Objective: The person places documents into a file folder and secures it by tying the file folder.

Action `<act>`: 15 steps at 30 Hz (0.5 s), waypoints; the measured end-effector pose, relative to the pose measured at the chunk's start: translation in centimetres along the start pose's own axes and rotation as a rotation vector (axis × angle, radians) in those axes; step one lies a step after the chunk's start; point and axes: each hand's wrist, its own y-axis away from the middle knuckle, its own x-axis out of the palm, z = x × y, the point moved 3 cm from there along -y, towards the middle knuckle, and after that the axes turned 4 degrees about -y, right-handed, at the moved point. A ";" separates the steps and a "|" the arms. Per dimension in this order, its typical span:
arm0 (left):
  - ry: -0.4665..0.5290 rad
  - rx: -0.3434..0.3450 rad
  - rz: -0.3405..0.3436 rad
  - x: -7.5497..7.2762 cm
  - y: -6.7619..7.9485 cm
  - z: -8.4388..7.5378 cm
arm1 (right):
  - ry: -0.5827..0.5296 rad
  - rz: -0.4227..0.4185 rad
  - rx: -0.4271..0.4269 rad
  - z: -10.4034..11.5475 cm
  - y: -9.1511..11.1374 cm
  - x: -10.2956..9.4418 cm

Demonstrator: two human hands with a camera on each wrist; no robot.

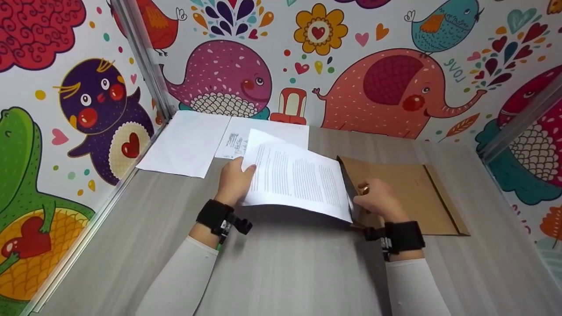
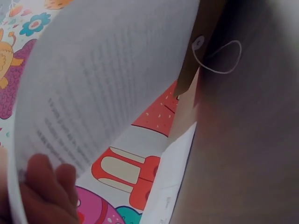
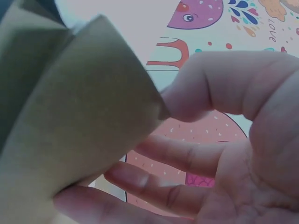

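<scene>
The left hand (image 1: pixel 232 182) grips printed paper (image 1: pixel 298 180); the right hand (image 1: pixel 380 199) pinches a brown envelope (image 1: pixel 406 193) toward the table's (image 1: pixel 303 272) right edge.

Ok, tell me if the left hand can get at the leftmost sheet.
Probably not yet: the left hand grips the printed page, though the sheet lies mostly uncovered nearby.

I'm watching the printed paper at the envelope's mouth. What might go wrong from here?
The printed paper bows between its left edge, held by the left hand, and the mouth of the brown envelope, so it might catch there and crease. The right hand holds the envelope near a corner, which could bend if pulled hard. A string hangs in a loose loop and may snag.
</scene>
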 end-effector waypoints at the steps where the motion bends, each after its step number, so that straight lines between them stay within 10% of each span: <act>1: 0.002 -0.003 0.001 0.0 -0.1 0.0 | -0.006 0.009 -0.007 0.0 0.0 0.0; 6: 0.040 -0.022 0.016 0.2 0.0 -0.1 | 0.005 0.014 -0.017 0.5 0.3 -0.1; 15: 0.030 -0.042 0.010 0.6 0.5 -0.5 | 0.231 -0.247 -0.195 2.8 1.2 0.8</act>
